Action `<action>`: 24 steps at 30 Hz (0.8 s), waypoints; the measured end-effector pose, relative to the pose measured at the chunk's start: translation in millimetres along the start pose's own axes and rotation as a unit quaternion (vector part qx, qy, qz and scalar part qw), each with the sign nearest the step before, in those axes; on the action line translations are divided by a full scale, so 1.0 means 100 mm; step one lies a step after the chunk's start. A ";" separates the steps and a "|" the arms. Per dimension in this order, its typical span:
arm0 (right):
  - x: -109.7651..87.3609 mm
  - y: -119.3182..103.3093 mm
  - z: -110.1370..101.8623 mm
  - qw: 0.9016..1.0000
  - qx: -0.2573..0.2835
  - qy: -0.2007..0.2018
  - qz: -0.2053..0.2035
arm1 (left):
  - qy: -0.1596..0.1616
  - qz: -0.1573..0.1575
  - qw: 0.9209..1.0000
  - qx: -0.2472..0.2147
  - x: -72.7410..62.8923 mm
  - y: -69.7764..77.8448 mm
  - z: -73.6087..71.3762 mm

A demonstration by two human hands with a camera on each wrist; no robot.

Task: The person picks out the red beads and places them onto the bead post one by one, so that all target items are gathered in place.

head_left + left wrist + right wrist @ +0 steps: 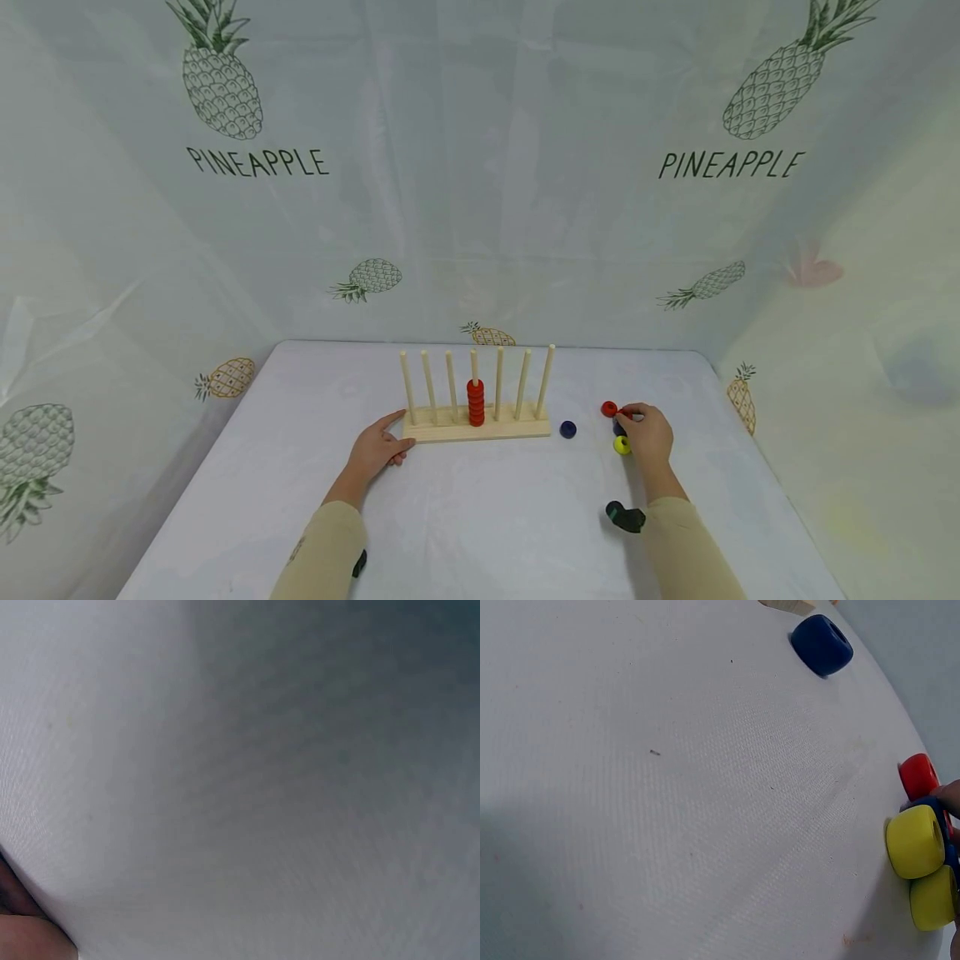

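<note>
A wooden peg stand (480, 430) with several upright pegs stands on the white table in the head view. Several red beads (476, 404) are stacked on its middle peg. My left hand (373, 450) holds the stand's left end, thumb at the front edge and index finger along the end. To the right, my right hand (649, 435) pinches a red bead (626, 412), mostly covered by the fingers. Around those fingertips lie another red bead (609, 408), a yellow bead (622, 445) and a blue bead. The right wrist view shows a second yellow bead (933, 900) beside them.
A lone dark blue bead (567, 429) lies between the stand's right end and the right hand. Black straps (626, 517) show by the sleeves. Behind the white table (480, 517) hangs a pale cloth (495, 208) with pineapple prints.
</note>
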State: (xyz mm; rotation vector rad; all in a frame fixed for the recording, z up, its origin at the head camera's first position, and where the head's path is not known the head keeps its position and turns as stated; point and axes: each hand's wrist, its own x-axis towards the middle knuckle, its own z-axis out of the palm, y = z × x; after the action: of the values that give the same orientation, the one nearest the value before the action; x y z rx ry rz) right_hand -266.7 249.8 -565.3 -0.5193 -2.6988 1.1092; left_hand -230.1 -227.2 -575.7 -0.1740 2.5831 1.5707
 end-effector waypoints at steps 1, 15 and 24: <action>0.00 0.00 0.01 1.000 0.001 0.002 0.002 | 0.000 0.001 1.000 0.002 0.00 0.00 0.00; -0.01 -0.02 0.01 1.000 -0.001 0.005 0.013 | -0.003 0.005 1.000 0.009 -0.01 0.01 -0.01; -0.02 -0.06 -0.03 1.000 0.012 0.004 0.017 | -0.002 0.005 1.000 0.008 0.00 -0.01 -0.01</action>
State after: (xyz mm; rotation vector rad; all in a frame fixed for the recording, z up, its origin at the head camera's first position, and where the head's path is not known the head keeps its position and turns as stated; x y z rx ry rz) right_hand -265.5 246.8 -559.2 -0.5655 -2.6761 1.1441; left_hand -230.1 -228.2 -576.6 -0.1565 2.5968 1.5510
